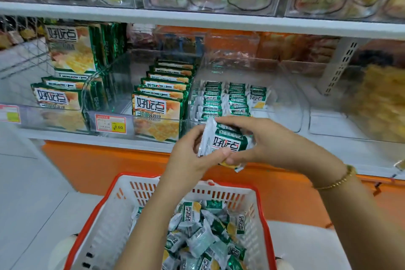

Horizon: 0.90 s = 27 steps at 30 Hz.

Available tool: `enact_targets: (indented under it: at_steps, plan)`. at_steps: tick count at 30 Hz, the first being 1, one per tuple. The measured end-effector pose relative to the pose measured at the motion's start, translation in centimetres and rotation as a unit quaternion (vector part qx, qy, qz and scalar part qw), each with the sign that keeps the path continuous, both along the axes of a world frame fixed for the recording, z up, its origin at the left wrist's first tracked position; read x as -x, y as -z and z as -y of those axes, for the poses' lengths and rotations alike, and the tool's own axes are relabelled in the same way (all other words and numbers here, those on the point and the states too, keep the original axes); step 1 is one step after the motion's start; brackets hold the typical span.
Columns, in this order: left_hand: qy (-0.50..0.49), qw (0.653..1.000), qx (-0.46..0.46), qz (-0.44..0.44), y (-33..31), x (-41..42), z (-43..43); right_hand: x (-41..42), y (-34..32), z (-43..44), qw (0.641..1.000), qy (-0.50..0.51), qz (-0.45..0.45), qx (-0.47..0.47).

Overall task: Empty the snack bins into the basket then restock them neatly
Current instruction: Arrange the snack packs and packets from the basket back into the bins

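Both hands are raised in front of the middle shelf, above the basket. The left hand and the right hand grip one small stack of held packets between them. The left thumb lies across the front lower edge. The right fingers curl over the top, with the thumb beneath. A bracelet sits on the right wrist.

The stack is level with the front lip of the clear bin, just in front of it. Inside that bin, shelved packets stand in rows on the left side.

The basket, white with a red rim, lies directly below the hands. It holds a loose heap of basket packets in no order.

Left of the clear bin, large packs of the same brand stand in file, beside a price tag.
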<state>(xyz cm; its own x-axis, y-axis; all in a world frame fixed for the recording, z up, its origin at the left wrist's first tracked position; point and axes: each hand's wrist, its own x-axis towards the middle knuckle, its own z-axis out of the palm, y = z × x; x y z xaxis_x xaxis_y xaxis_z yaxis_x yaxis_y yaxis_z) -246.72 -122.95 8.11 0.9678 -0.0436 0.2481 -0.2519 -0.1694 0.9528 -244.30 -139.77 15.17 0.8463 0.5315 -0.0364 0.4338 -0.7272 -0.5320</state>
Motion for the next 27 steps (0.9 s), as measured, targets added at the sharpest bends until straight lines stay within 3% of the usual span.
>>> enact_targets:
  at_steps: [3,6,8,10,12,15,17,22,27]
  plan:
    - [0.020,0.999,-0.003,0.026,-1.1,-3.6,1.0,-2.6,-3.0,0.7,0.998,0.020,0.003,0.066]
    - [0.027,0.999,-0.009,0.034,-1.7,-6.6,2.2,-5.7,-4.6,1.7,0.996,0.055,-0.025,0.069]
    - [-0.009,0.984,-0.175,0.041,-1.6,-8.5,2.3,-8.4,-4.1,2.4,0.989,0.116,0.002,0.088]
    - [-0.030,0.919,-0.389,0.051,-0.8,-9.9,2.3,-11.4,-3.0,3.0,0.961,0.175,0.114,0.184]
    - [-0.053,0.872,-0.471,0.121,0.0,-10.2,2.3,-14.2,-1.6,3.2,0.924,0.197,0.178,0.275]
    - [-0.110,0.849,-0.431,0.285,1.9,-10.0,2.2,-17.3,0.0,3.1,0.893,0.212,0.168,0.361]
    - [-0.123,0.842,-0.395,0.347,3.1,-10.0,1.9,-18.9,0.8,2.7,0.881,0.217,0.135,0.399]
    - [-0.095,0.859,-0.356,0.355,4.4,-9.8,0.9,-21.4,0.2,1.3,0.861,0.192,0.020,0.471]
    - [-0.095,0.879,-0.338,0.323,5.1,-9.4,0.9,-21.2,-2.9,0.9,0.865,0.219,-0.009,0.451]
